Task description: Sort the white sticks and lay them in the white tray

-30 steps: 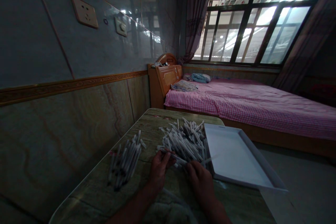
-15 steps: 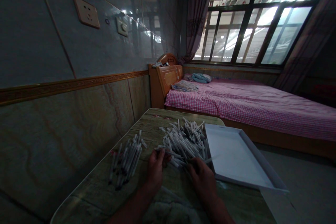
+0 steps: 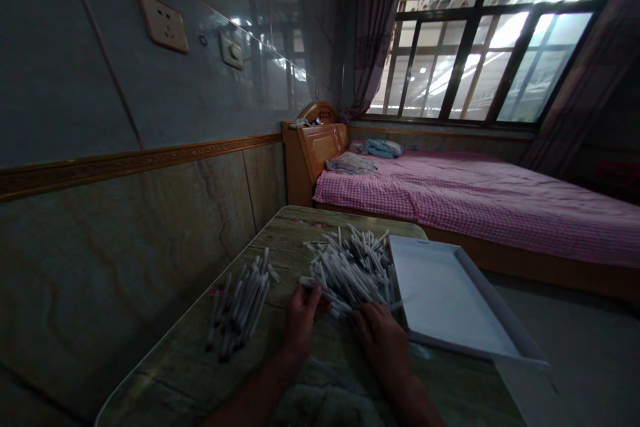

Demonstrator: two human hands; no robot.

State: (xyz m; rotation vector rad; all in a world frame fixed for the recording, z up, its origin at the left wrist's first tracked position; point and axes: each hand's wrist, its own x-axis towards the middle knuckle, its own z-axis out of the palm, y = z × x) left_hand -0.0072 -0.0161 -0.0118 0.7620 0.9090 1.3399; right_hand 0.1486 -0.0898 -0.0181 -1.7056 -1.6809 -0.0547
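Many thin white tubes (image 3: pixel 353 270) lie in a loose pile on the table, pointing in different directions. My left hand (image 3: pixel 303 317) is closed at the pile's near left side, thumb and fingers pinching a few white tubes (image 3: pixel 320 287). At the pile's near edge, my right hand (image 3: pixel 380 337) has its fingers bent together against the tubes; what lies under the fingertips is hidden. A smaller bundle of similar tubes (image 3: pixel 245 303), dark at their near ends, rests to the left of my left hand, roughly lined up.
A shallow white box or lid (image 3: pixel 455 300) sits right of the pile, overhanging the right edge of the wood-patterned table (image 3: pixel 175 373). The tiled wall (image 3: pixel 150 233) runs along the left. A bed with a pink checked cover (image 3: pixel 450 187) stands beyond the table.
My right hand has shifted slightly left, with its fingers drawn closer against the pile. My left hand has moved a little right, and the tubes in it are tilted more.
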